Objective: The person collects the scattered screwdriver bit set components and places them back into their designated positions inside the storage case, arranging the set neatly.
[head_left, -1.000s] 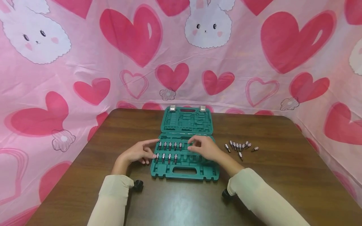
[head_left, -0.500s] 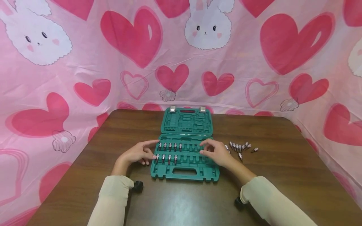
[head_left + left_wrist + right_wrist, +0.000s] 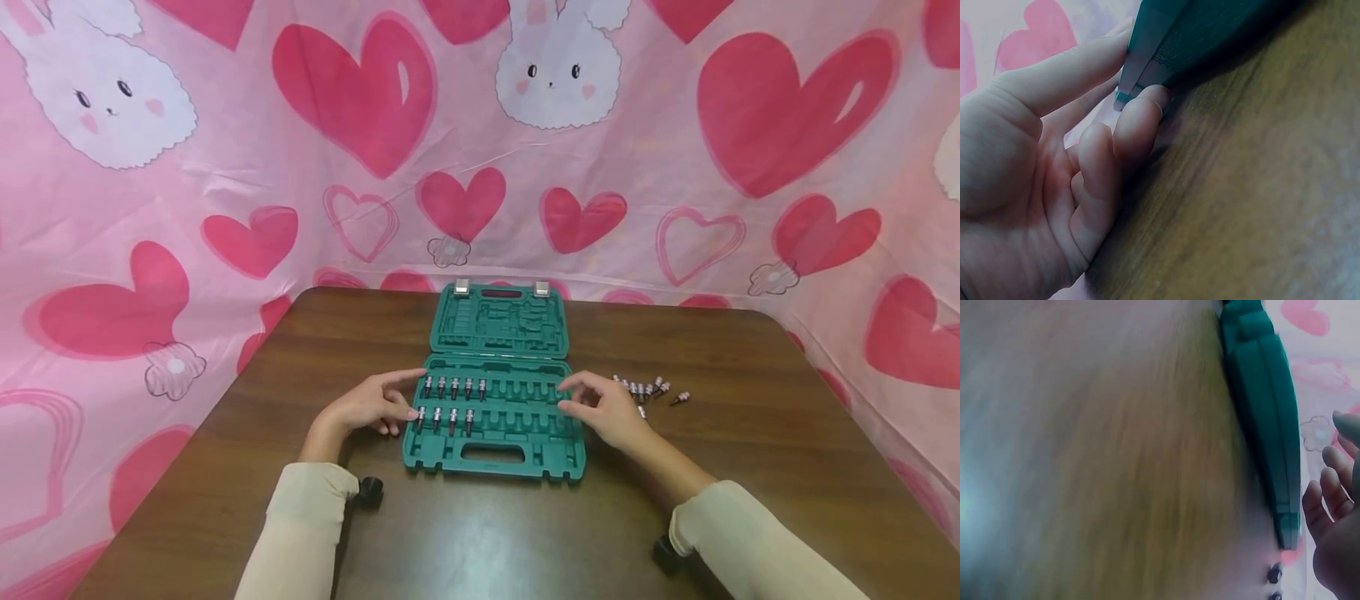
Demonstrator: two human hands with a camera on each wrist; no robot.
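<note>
An open green plastic case (image 3: 558, 458) lies on the table. Silver bit sockets (image 3: 453, 387) fill the left part of its upper slot row, and several more (image 3: 452, 420) fill the left of the lower row. My left hand (image 3: 366, 404) rests at the case's left edge, index finger and thumb extended to touch it. In the left wrist view its other fingers are bent beside the case wall (image 3: 1147, 47). My right hand (image 3: 611, 410) hovers at the case's right edge with nothing in it, fingers loosely bent. In the right wrist view those fingers (image 3: 1329, 494) stand apart from the case.
Several loose bit sockets (image 3: 647, 390) lie right of the case, partly hidden behind my right hand; one (image 3: 680, 398) lies apart. The case lid (image 3: 498, 327) leans back behind. A pink heart-patterned cloth (image 3: 465, 150) hangs around the wooden table (image 3: 360, 333).
My right hand has moved right, from over the case's upper slots to its right edge near the loose bit sockets. The left hand has stayed at the left edge.
</note>
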